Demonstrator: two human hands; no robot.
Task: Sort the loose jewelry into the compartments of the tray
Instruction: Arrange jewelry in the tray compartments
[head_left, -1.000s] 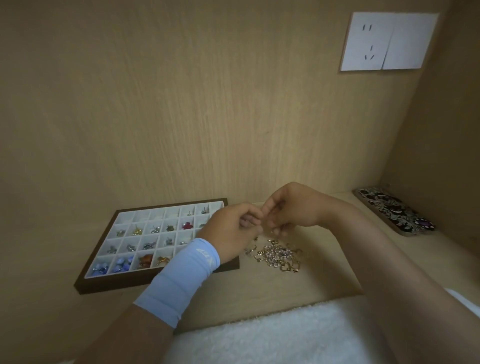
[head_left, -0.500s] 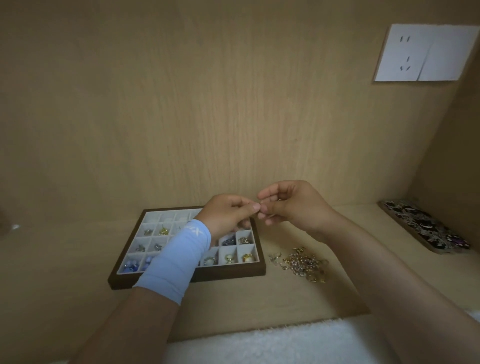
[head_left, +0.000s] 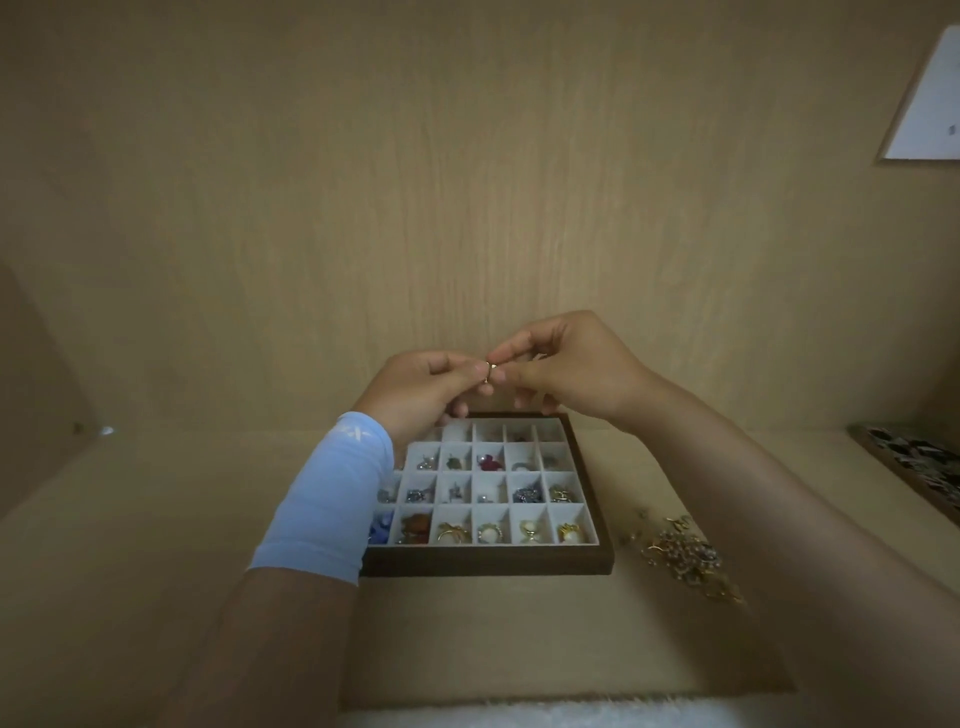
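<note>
Jewelry piece (head_left: 489, 370), small and gold, sits at mid-frame pinched from both sides: we hold it between our left hand's (head_left: 415, 395) thumb and forefinger and our right hand's (head_left: 571, 376) fingertips, raised above the tray (head_left: 488, 564), probably to check or untangle it before choosing a cell. Most lower compartments hold pieces; the top row looks mostly free. The loose pile (head_left: 685, 558) lies lower right, beside the tray.

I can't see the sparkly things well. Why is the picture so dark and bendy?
Head view: dim light, darker corners. Head view: the wide lens tilts the white wall plate. Head view: the loose jewelry looks soft; the small gold piece is blurry.
</note>
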